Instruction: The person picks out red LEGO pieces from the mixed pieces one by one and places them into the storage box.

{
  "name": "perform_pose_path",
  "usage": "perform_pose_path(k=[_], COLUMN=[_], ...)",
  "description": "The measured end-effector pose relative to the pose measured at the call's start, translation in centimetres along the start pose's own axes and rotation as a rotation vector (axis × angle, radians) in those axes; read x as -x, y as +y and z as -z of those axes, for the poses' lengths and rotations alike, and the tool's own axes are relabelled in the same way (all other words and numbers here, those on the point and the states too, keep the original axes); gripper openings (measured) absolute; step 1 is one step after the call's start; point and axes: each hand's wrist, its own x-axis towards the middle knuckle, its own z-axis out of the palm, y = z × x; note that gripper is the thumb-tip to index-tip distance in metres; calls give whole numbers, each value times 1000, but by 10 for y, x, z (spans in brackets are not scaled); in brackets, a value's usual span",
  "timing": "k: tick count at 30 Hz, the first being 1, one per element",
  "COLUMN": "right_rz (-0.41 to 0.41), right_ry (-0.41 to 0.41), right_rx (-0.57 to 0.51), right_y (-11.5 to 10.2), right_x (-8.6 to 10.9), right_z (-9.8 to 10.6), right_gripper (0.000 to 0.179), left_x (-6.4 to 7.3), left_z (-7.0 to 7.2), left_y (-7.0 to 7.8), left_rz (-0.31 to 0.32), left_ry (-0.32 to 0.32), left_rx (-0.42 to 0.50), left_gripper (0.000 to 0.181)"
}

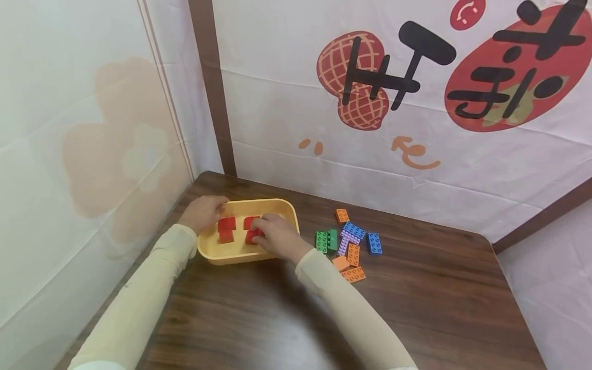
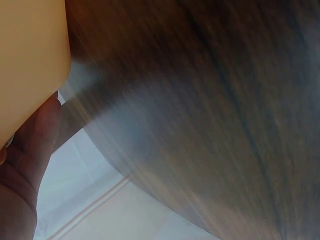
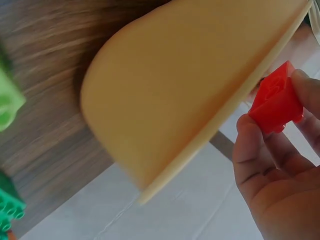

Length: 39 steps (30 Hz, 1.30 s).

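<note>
A yellow tub (image 1: 240, 253) stands at the back left of the table with several red toy bricks (image 1: 226, 224) in it. My left hand (image 1: 203, 213) grips its left rim; in the left wrist view one digit of that hand (image 2: 35, 150) lies along the outer wall. Over the right side of the tub, my right hand (image 1: 279, 237) pinches a small red brick (image 3: 277, 100) between thumb and fingers. The right wrist view shows that brick tilted, close to the tub's rim (image 3: 200, 150). From the head, my right hand partly covers the bricks under it.
Right of the tub lie green bricks (image 1: 321, 242), blue bricks (image 1: 374, 243), purple bricks (image 1: 343, 244) and orange bricks (image 1: 353, 275) in a loose group. The brown table (image 1: 439, 303) meets white printed curtains (image 1: 277, 118) at its back and left.
</note>
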Motion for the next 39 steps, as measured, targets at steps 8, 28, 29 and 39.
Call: perform_pose_path(k=[8, 28, 29, 39], right_rz=[37, 69, 72, 74], right_ry=[-36, -186, -193, -240], right_rx=[-29, -54, -57, -35], right_y=[-12, -17, -17, -20], right_x=[-15, -45, -47, -61], right_z=[-7, -38, -40, -43], right_gripper=[21, 19, 19, 16], left_x=[-2, -5, -5, -3], left_z=[-1, -4, -4, -4], left_y=[2, -1, -1, -5], left_rz=[-7, -15, -18, -45], left_ry=[8, 36, 37, 50], left_rx=[4, -2, -1, -3], left_gripper=[28, 20, 19, 16])
